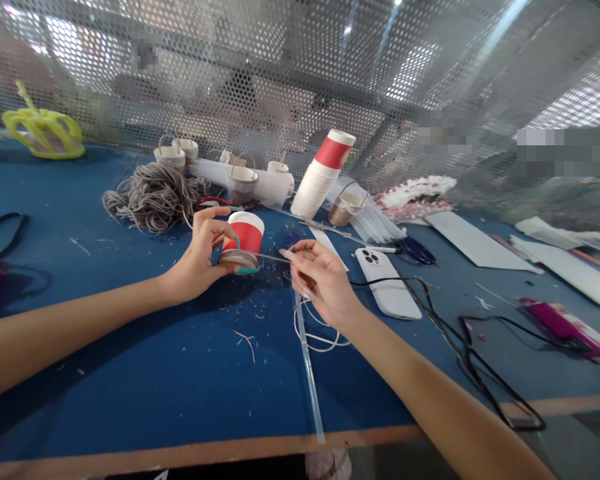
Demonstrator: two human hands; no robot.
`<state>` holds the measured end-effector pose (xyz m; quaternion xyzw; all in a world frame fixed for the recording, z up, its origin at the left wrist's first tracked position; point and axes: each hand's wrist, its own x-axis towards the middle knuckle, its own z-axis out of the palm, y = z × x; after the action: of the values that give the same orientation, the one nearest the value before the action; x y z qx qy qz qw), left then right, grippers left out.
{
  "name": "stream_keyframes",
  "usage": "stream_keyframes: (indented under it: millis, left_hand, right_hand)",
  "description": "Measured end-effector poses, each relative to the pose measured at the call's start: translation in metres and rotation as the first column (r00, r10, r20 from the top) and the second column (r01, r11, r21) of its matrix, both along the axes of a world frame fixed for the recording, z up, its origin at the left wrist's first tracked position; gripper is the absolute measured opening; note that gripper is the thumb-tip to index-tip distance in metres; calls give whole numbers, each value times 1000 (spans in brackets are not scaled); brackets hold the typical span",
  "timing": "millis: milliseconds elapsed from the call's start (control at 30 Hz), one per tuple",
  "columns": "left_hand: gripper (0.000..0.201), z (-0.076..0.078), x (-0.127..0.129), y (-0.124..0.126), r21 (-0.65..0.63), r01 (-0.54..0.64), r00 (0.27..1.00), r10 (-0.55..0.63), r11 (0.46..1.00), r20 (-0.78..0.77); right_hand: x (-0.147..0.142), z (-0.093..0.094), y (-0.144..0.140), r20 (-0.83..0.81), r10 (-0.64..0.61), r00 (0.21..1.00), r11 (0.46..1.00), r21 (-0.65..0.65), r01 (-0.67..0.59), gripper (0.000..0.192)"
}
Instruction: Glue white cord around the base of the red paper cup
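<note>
My left hand (195,260) is closed around a red and white paper cup (250,233), which stands tilted just above the table with its wide or narrow end hard to tell. Grey cord is wound round the cup's lower end, with my fingertips against it. From there a taut length of cord (271,257) runs to my right hand (325,277), which pinches it between thumb and fingers. Below the right hand lie a clear glue stick (310,380) and a loop of white cord (325,348). A tangled heap of grey cord (153,197) rests behind the left hand.
Behind my hands stand a leaning stack of paper cups (320,177) and several small cord-wrapped cups, one a brown-based cup (344,210). To the right are a white phone (387,283), black cables (445,327) and a magenta glue gun (565,327). A perforated metal screen (260,73) closes the back.
</note>
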<state>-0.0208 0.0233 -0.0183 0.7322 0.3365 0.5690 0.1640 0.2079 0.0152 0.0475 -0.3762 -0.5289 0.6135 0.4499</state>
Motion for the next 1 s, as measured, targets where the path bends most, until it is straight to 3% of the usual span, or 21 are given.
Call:
stream_keyframes:
  millis: [233, 533, 767, 1000]
  left_hand:
    - [56, -7, 1, 6, 67, 28, 997, -33, 997, 71]
    - [49, -9, -1, 7, 63, 44, 996, -48, 997, 70]
    - [55, -3, 4, 6, 162, 43, 994, -58, 986, 90]
    - [48, 0, 3, 2, 145, 38, 999, -40, 989, 13]
  right_hand:
    - [-1, -2, 3, 74, -59, 995, 997, -41, 62, 33]
    - [0, -5, 2, 136, -33, 990, 996, -78, 44, 34]
    - [-1, -7, -1, 246, -12, 969, 1000, 26, 6, 28]
    - [0, -7, -1, 302, 11, 953, 997, 72, -34, 30]
